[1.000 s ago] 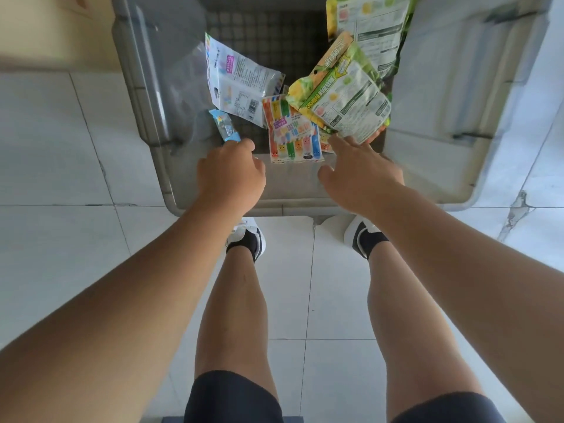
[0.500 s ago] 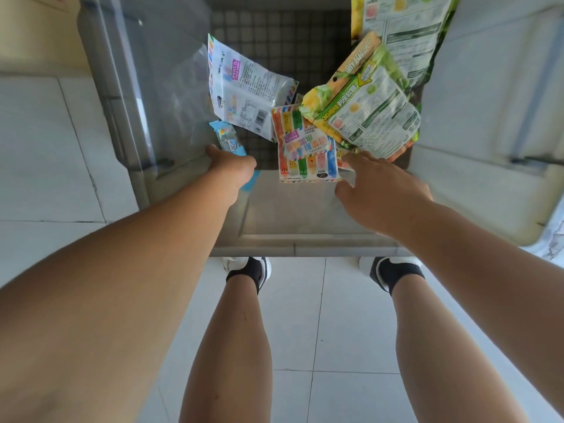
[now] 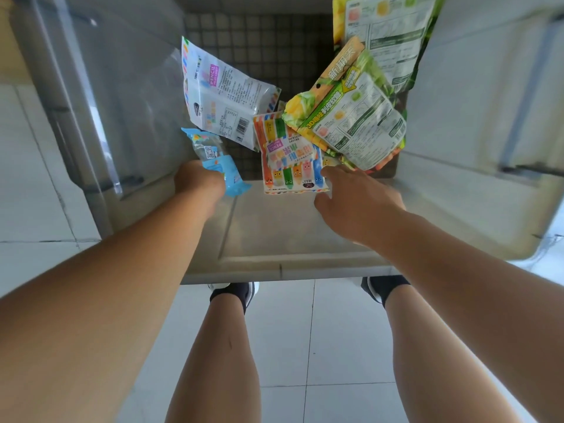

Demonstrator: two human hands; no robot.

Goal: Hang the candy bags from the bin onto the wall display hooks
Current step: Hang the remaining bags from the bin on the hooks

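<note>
Down at the near wall of the bin (image 3: 293, 239), both hands are in among the candy bags. The left hand (image 3: 198, 181) is closed around the small blue bag (image 3: 218, 158), at the bin's near-left corner; its fingers are tucked under and hidden, so only the knuckles and the bag's two ends show. The right hand (image 3: 357, 203) lies loose and spread, fingertips touching the near-right corner of the pencil-pattern bag (image 3: 290, 157) and the low edge of the green bags; whether it grips anything, I cannot tell, since the fingertips sit behind the packaging. Count them: five bags plainly seen. One blue, one pencil-pattern face up, one white bag (image 3: 222, 99) back side up with a barcode, leaning toward the left wall, one green bag (image 3: 357, 117) back side up over an orange-topped edge that could be a further bag, hard to separate. The fifth, a large green bag (image 3: 387, 35), stands at the far-right corner and is cut off by the top of the view. The bin's far rim is out of frame, its grid floor shows only in the middle. Below the near rim, two bare legs and two dark socks, the shoes mostly hidden under the bin.
</note>
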